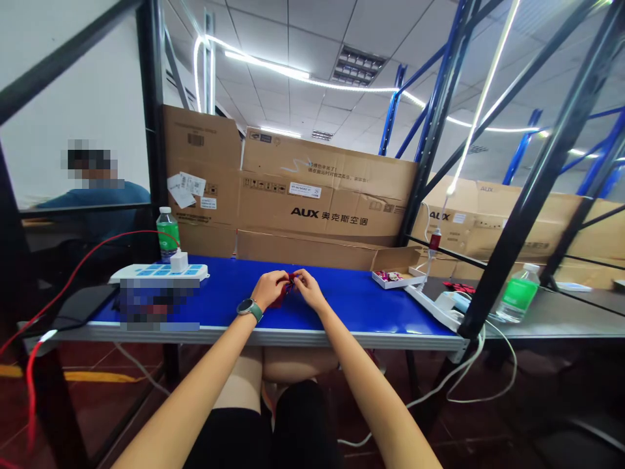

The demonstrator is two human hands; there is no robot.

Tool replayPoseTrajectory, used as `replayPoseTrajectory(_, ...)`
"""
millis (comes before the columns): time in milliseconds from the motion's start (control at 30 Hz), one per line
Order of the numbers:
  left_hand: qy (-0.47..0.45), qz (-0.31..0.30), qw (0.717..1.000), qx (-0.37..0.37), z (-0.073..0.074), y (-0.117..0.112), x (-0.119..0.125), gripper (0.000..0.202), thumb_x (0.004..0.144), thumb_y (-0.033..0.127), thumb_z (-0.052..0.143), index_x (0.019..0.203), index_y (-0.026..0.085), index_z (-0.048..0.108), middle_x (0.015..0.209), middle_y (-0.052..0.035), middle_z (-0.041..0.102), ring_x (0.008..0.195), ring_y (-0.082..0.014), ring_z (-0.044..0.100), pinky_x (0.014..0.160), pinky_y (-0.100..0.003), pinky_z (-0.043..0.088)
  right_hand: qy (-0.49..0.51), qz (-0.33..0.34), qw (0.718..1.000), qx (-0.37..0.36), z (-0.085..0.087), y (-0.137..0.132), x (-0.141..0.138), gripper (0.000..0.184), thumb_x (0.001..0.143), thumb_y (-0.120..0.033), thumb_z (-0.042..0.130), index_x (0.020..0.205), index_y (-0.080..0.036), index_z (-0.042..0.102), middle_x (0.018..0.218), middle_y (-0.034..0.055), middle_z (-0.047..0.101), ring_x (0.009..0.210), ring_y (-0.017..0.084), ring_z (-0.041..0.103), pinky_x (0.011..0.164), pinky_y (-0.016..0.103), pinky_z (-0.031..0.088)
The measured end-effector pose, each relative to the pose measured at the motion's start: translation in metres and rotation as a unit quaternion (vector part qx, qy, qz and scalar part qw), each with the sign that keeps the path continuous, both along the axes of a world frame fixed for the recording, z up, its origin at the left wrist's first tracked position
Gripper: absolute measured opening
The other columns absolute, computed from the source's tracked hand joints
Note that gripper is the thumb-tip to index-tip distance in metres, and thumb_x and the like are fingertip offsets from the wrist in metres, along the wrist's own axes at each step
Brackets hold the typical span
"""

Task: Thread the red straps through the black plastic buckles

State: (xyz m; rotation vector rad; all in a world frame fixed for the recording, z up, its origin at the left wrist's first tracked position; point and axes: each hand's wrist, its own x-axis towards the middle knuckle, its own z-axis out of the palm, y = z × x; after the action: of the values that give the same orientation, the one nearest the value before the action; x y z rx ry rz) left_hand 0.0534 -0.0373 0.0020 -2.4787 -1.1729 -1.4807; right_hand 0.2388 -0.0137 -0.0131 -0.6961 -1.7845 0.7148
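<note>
My left hand point(270, 288) and my right hand point(309, 290) meet above the middle of the blue tabletop point(336, 306). Between their fingertips they pinch a small red and dark item point(288, 285), probably cloth, with a red piece point(279, 299) hanging below. My fingers hide most of it, so its exact kind cannot be made out. A round-faced smartwatch point(250, 310) sits on my left wrist.
A white power strip point(159, 273) with blue squares and a bottle point(166, 234) stand left; a small tray point(393, 279) and second strip point(432, 307) stand right. Cardboard boxes point(312, 195) back the table. A seated person point(92, 185) is far left.
</note>
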Motion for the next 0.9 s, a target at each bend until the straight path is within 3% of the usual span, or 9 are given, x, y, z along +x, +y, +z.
replayPoseTrajectory(200,0.027,-0.030,0.998,-0.047,-0.001,-0.003,0.002,0.020,0.092,0.027,0.053,0.088,0.020,0.071,0.081,-0.0041,0.073,0.071,-0.0171,0.066,0.071,-0.027,0.047,0.015,-0.001,1.000,-0.023,0.002,-0.005,0.002,0.038,0.078,-0.052,0.072,0.098,-0.023,0.059,0.073,-0.0035,0.060,0.061,0.014,0.062,0.064,0.028,0.054)
replayPoseTrajectory(400,-0.057,-0.111,0.987,-0.098,-0.006,0.003,0.003,0.026,0.092,0.039,0.056,0.104,0.020,0.067,0.103,-0.0066,0.074,0.090,-0.0195,0.069,0.084,-0.030,0.053,0.057,-0.004,0.998,-0.040,0.007,-0.006,0.002,0.044,0.075,-0.055,0.074,0.101,-0.024,0.056,0.074,-0.0040,0.058,0.062,0.015,0.064,0.065,0.028,0.055)
replayPoseTrajectory(633,-0.147,-0.174,0.964,-0.139,-0.010,0.011,0.005,0.030,0.082,0.040,0.070,0.103,0.019,0.061,0.104,-0.0073,0.073,0.098,-0.0212,0.070,0.091,-0.036,0.055,0.049,0.006,0.999,-0.009,0.012,-0.011,0.003,0.037,0.081,-0.051,0.069,0.102,-0.022,0.066,0.072,-0.0028,0.058,0.063,0.013,0.060,0.066,0.026,0.052)
replayPoseTrajectory(900,-0.178,-0.141,0.966,-0.125,-0.008,0.013,0.001,0.026,0.081,0.039,0.071,0.096,0.018,0.068,0.098,-0.0072,0.075,0.092,-0.0218,0.071,0.085,-0.036,0.057,0.026,-0.010,1.000,-0.007,0.011,-0.010,0.006,0.034,0.080,-0.051,0.069,0.095,-0.020,0.072,0.077,0.0021,0.069,0.072,0.018,0.065,0.068,0.028,0.052)
